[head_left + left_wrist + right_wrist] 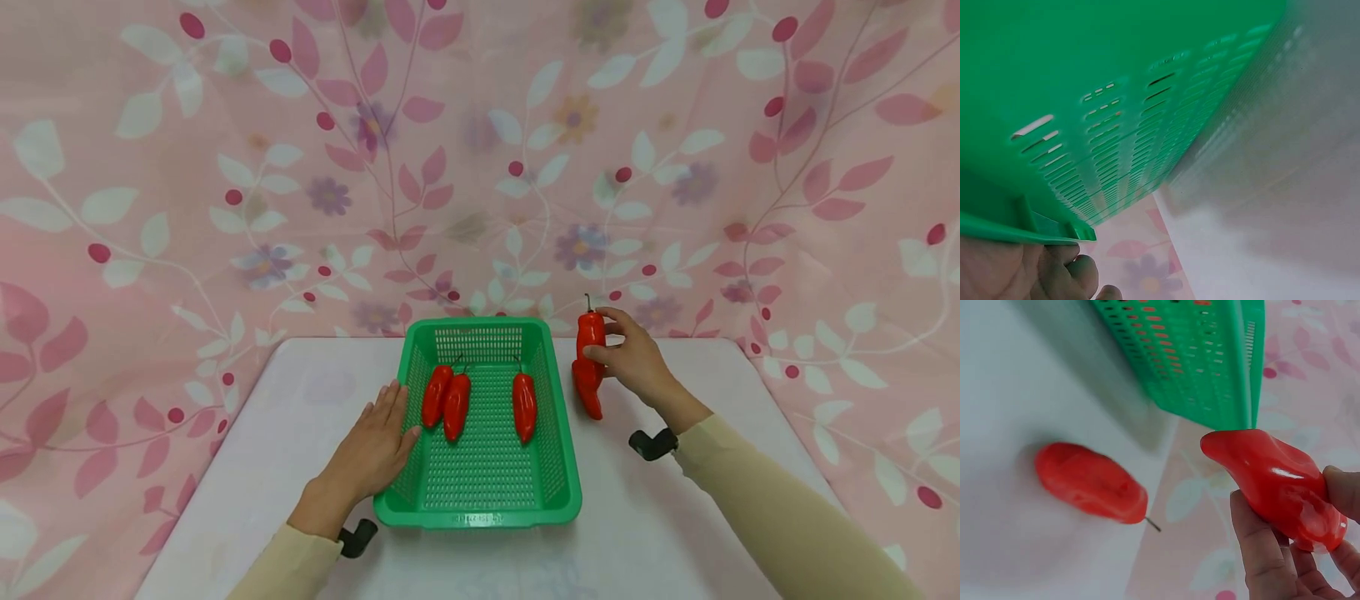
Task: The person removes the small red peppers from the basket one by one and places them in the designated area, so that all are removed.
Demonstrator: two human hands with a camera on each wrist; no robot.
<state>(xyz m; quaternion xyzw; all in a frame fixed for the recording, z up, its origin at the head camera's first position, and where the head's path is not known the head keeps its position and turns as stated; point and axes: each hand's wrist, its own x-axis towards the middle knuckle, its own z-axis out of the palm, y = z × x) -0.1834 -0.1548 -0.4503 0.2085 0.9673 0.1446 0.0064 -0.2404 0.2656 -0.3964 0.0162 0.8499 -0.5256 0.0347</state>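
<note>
My right hand (637, 358) pinches a glossy red pepper (591, 331), thumb on one side and fingers on the other, beyond the basket's right rim. In the right wrist view that pepper (1279, 487) points its narrow tip toward the basket. A second red pepper (1091, 482) with a dark stem lies on the table; the head view shows this pepper (587, 393) partly overlapped by the held one. My left hand (371, 450) rests on the left rim of a green plastic basket (480, 518), fingers extended. Inside lie three red peppers: two peppers (456, 408) together at left, one pepper (525, 408) at right.
The basket stands on a white-covered table (300, 400). Behind the table hangs a pink cloth (465, 167) with leaves and flowers. Slotted basket walls (1129, 144) rise from the tabletop.
</note>
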